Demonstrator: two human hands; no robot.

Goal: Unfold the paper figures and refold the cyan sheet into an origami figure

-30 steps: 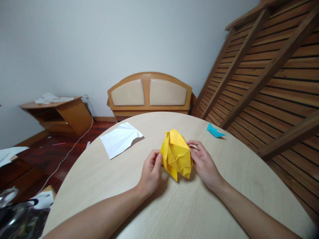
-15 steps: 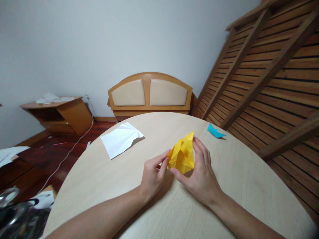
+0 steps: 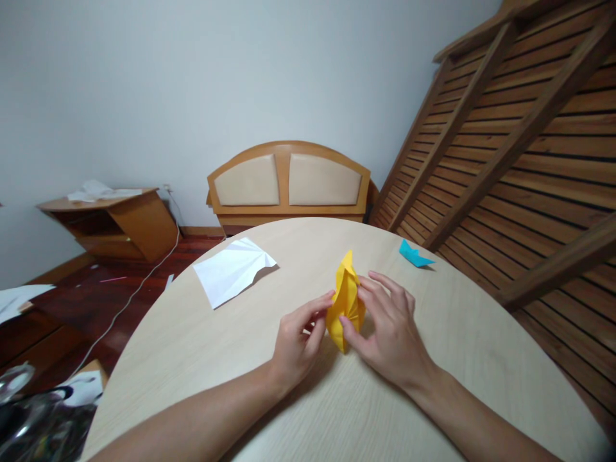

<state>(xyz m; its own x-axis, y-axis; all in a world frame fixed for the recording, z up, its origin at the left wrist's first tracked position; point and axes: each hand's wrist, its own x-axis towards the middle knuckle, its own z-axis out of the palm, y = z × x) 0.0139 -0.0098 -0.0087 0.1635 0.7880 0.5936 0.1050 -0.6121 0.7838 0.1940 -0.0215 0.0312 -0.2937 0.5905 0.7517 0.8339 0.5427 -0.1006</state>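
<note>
1. Round table (image 3: 202,359): pale wood-grain top, fills the lower half of the head view; its far curved edge faces the wall.
2. Yellow folded paper (image 3: 346,298): creased origami piece, pressed narrow and standing on edge near the table's centre, its tip pointing away from the person, its lower corner at the tabletop.
3. Left hand (image 3: 298,340): fingers curled, thumb and forefinger pinching the left side of the yellow folded paper.
4. Right hand (image 3: 389,330): fingers spread only slightly, laid against the right side of the paper, thumb at its lower edge; the 2 hands squeeze the piece between them.
5. White paper sheet (image 3: 233,269): creased, lying flat on the table, well apart to the far left of the hands.
6. Blue paper boat (image 3: 414,255): small folded piece near the table's far right edge, apart from the hands.
7. Headboard (image 3: 289,183): wooden, arched, 2 beige padded panels, leaning at the white wall behind the table.
8. Slatted bed frame (image 3: 524,141): dark wood, propped upright along the right side of the room.
9. Low wooden cabinet (image 3: 115,221): at the left wall, with white papers on top.
10. White cable (image 3: 139,285): trails across the dark red wooden floor.
</note>
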